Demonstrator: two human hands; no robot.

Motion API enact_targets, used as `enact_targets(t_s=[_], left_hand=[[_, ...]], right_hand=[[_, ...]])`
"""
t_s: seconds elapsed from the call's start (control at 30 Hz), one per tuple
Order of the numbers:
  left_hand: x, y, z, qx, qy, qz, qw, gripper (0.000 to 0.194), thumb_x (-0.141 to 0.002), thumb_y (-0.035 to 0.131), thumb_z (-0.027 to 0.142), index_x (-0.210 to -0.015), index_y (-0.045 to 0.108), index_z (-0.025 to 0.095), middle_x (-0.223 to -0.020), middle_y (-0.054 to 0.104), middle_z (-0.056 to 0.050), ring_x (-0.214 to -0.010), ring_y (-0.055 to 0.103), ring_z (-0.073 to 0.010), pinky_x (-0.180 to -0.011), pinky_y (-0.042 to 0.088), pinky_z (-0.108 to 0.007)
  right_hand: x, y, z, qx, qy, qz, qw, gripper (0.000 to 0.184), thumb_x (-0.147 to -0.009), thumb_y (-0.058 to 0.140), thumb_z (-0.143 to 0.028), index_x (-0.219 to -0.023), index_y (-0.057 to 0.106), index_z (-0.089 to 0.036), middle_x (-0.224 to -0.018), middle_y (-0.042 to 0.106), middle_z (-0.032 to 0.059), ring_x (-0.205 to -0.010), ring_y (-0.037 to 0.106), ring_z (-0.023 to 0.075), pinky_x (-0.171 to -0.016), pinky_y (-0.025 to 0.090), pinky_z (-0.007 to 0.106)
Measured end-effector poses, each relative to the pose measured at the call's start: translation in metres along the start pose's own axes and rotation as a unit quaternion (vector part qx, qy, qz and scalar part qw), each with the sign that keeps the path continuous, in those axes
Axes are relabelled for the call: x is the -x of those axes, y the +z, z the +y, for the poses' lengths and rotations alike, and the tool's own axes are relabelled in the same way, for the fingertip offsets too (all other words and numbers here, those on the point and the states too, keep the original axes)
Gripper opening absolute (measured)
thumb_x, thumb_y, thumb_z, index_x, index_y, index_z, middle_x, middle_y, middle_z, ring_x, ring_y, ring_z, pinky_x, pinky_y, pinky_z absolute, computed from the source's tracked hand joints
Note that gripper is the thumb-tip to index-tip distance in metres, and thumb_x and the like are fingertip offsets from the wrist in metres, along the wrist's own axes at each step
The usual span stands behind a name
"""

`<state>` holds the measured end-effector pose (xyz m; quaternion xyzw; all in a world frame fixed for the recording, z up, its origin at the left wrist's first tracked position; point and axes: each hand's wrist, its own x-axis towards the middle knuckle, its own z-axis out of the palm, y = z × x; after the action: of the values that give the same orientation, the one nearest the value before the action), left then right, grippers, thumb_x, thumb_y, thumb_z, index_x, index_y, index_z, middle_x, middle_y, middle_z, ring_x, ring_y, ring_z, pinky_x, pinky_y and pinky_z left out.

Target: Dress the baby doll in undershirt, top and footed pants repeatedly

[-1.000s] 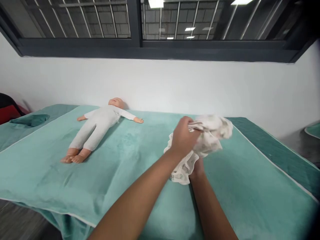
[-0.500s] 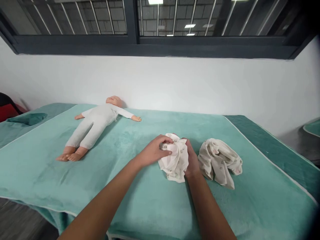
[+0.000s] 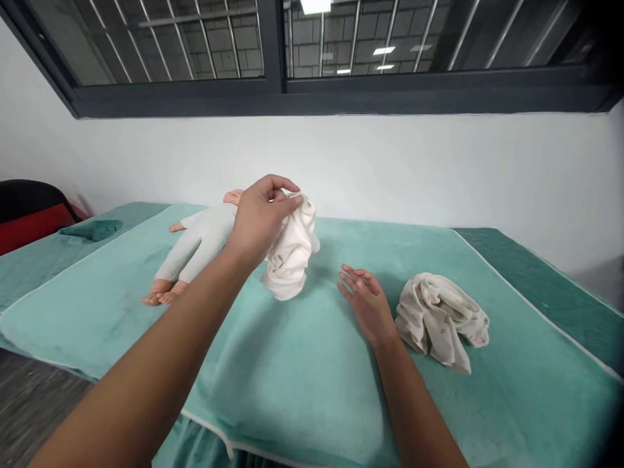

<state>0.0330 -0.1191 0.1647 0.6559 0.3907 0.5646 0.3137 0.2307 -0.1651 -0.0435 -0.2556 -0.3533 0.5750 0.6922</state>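
Note:
A bunched white baby garment (image 3: 292,250) hangs in the air from my left hand (image 3: 266,211), pinched between thumb and fingers at its top. Lower and to the right, my right hand (image 3: 366,302) hovers over the green cover with its fingers apart and nothing in them. A second crumpled garment, cream with small snaps (image 3: 441,318), lies just right of that hand. Behind my left arm a baby doll (image 3: 197,237) in a white suit lies on its back; my left hand hides part of its head and one arm.
The green cover (image 3: 322,396) with white piping spreads over the bed or table. A white wall (image 3: 380,169) rises behind it, with a dark-framed barred window (image 3: 292,104) above. A black and red object (image 3: 34,218) stands at the far left.
My left hand has lifted the white garment up and to the left, toward the doll. My right hand has let go of it and opened. The view has shifted slightly left.

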Motion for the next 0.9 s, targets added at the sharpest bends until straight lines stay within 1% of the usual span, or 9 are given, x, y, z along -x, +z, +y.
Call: enact_targets(t_s=[0.17, 0.3, 0.43, 0.53, 0.6, 0.7, 0.77, 0.83, 0.9], left_hand=[[-0.002, 0.01, 0.023, 0.066, -0.051, -0.209, 0.974, 0.029, -0.065, 0.074, 0.012, -0.093, 0.068, 0.019, -0.072, 0.046, 0.003, -0.059, 0.047, -0.007, -0.055, 0.044, -0.021], [0.005, 0.022, 0.036, 0.056, -0.014, -0.216, 0.975, 0.034, -0.066, 0.07, 0.008, -0.097, 0.069, 0.02, -0.079, 0.051, 0.001, -0.064, 0.051, -0.0084, -0.058, 0.047, -0.022], [0.009, 0.024, 0.037, 0.011, 0.009, -0.257, 0.966, 0.029, -0.069, 0.069, 0.009, -0.097, 0.07, 0.019, -0.078, 0.054, -0.001, -0.066, 0.054, -0.0108, -0.059, 0.048, -0.025], [0.011, 0.018, 0.026, -0.084, 0.009, -0.376, 0.923, 0.034, -0.07, 0.069, 0.013, -0.103, 0.071, 0.023, -0.081, 0.057, 0.0, -0.065, 0.052, -0.0116, -0.057, 0.043, -0.024], [0.014, 0.014, 0.015, -0.182, 0.021, -0.416, 0.891, 0.036, -0.071, 0.066, 0.013, -0.103, 0.071, 0.028, -0.085, 0.059, 0.0, -0.067, 0.053, -0.0133, -0.056, 0.04, -0.024], [0.022, 0.009, 0.001, -0.282, 0.072, -0.408, 0.865, 0.042, -0.073, 0.054, 0.006, -0.103, 0.071, 0.031, -0.094, 0.062, -0.001, -0.078, 0.057, -0.0166, -0.061, 0.039, -0.025], [0.027, 0.007, -0.004, -0.31, 0.112, -0.392, 0.859, 0.051, -0.075, 0.046, 0.002, -0.11, 0.069, 0.032, -0.097, 0.061, -0.002, -0.081, 0.058, -0.0175, -0.063, 0.039, -0.025], [0.032, 0.003, -0.006, -0.341, 0.142, -0.354, 0.859, 0.055, -0.077, 0.043, 0.0, -0.116, 0.067, 0.031, -0.096, 0.06, -0.003, -0.076, 0.056, -0.0175, -0.063, 0.038, -0.027], [0.034, -0.002, -0.006, -0.37, 0.162, -0.291, 0.867, 0.055, -0.079, 0.041, 0.0, -0.118, 0.066, 0.029, -0.093, 0.059, -0.004, -0.071, 0.054, -0.0172, -0.062, 0.037, -0.028]], right_hand=[[0.005, 0.01, 0.0, 0.052, 0.036, -0.103, 0.993, 0.049, -0.075, 0.08, -0.044, -0.117, 0.062, -0.028, -0.136, 0.059, 0.0102, -0.118, 0.059, 0.0249, -0.099, 0.046, 0.042], [0.006, 0.011, 0.004, 0.068, 0.026, -0.14, 0.987, 0.067, -0.067, 0.084, -0.048, -0.126, 0.06, -0.029, -0.134, 0.06, 0.0079, -0.117, 0.058, 0.0251, -0.095, 0.046, 0.038], [0.007, 0.004, 0.009, 0.117, 0.029, -0.111, 0.986, 0.034, -0.071, 0.082, -0.038, -0.099, 0.07, -0.025, -0.097, 0.069, 0.0019, -0.087, 0.061, 0.0177, -0.079, 0.047, 0.03], [0.006, 0.002, 0.007, 0.093, 0.003, -0.044, 0.995, 0.015, -0.077, 0.077, -0.032, -0.076, 0.065, -0.023, -0.072, 0.059, -0.0029, -0.066, 0.051, 0.0119, -0.065, 0.043, 0.025], [0.007, 0.003, 0.005, 0.068, -0.019, -0.033, 0.997, 0.015, -0.078, 0.076, -0.033, -0.078, 0.064, -0.023, -0.075, 0.059, -0.0028, -0.07, 0.053, 0.012, -0.067, 0.043, 0.024], [0.01, 0.008, 0.006, 0.11, 0.002, -0.094, 0.99, 0.023, -0.075, 0.078, -0.036, -0.091, 0.067, -0.024, -0.09, 0.065, 0.0005, -0.083, 0.057, 0.0154, -0.074, 0.044, 0.026], [0.012, 0.012, 0.009, 0.178, 0.036, -0.122, 0.976, 0.022, -0.076, 0.077, -0.037, -0.09, 0.068, -0.023, -0.085, 0.065, 0.0007, -0.078, 0.057, 0.0152, -0.07, 0.044, 0.026], [0.013, 0.013, 0.012, 0.241, 0.029, -0.078, 0.967, 0.017, -0.08, 0.072, -0.037, -0.084, 0.067, -0.022, -0.077, 0.063, -0.0003, -0.071, 0.054, 0.0143, -0.067, 0.043, 0.026], [0.014, 0.009, 0.011, 0.298, -0.043, 0.033, 0.953, 0.016, -0.083, 0.068, -0.037, -0.088, 0.066, -0.022, -0.086, 0.065, 0.0016, -0.079, 0.057, 0.0163, -0.074, 0.046, 0.029]])
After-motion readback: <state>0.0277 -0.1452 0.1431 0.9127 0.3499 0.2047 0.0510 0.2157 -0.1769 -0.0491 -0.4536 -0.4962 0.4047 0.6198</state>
